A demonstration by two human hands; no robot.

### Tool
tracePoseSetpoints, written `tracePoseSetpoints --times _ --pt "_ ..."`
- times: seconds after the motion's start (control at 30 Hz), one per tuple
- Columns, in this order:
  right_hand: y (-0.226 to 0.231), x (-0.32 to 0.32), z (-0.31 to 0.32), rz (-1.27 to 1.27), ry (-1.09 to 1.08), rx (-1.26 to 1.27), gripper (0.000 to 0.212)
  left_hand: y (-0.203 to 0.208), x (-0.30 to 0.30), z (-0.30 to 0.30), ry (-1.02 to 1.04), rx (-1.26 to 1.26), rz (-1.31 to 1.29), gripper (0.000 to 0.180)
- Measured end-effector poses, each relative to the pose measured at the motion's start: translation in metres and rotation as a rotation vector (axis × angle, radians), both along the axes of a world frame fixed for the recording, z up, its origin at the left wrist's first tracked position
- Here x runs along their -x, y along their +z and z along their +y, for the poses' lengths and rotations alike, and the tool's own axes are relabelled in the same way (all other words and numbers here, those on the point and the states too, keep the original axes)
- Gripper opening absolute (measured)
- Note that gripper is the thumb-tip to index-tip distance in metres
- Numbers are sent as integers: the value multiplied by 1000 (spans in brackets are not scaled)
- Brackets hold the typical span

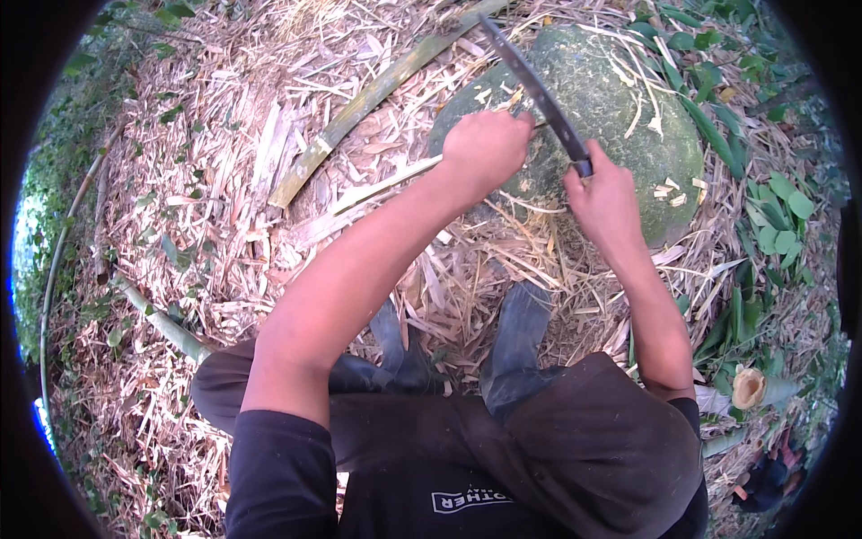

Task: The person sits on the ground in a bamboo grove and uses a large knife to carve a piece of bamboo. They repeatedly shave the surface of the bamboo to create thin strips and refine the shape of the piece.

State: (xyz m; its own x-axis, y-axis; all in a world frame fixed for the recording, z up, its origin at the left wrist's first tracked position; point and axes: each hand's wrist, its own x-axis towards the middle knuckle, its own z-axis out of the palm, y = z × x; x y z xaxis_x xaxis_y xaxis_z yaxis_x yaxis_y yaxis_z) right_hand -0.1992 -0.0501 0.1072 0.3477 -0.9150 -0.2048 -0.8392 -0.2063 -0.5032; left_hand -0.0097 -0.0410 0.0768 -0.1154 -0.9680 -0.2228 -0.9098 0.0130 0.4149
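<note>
My left hand [489,148] is closed in a fist around a pale split-bamboo strip [382,186]. The strip's long end trails down to the left, and a short tip pokes out past my knuckles toward the blade. In my right hand [606,199] is the handle of a long machete [537,90], its dark blade slanting up and to the left. The blade crosses just beyond the strip's tip; whether they touch I cannot tell. Both hands are over the near side of a large, mossy green boulder [620,108], which has small pale chips scattered on top.
A wider green bamboo slat [377,94] lies on the ground ahead to the left. Dry shavings and leaves [260,171] cover the ground. My boots [516,337] stand before the boulder. Leafy plants [777,220] and a cut bamboo piece [751,388] lie right; a bamboo pole [166,322] lies left.
</note>
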Motion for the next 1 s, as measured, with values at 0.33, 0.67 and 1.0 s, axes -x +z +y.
tracePoseSetpoints --times 0.33,0.67,1.0 --pt "-10 0 0 32 63 120 20 -4 -1 3 7 -25 15 32" --pt "3 -5 2 -29 -34 30 18 -2 -1 1 5 -47 25 33" --pt "-21 4 11 -71 -70 23 21 -8 5 8 11 -62 28 33"
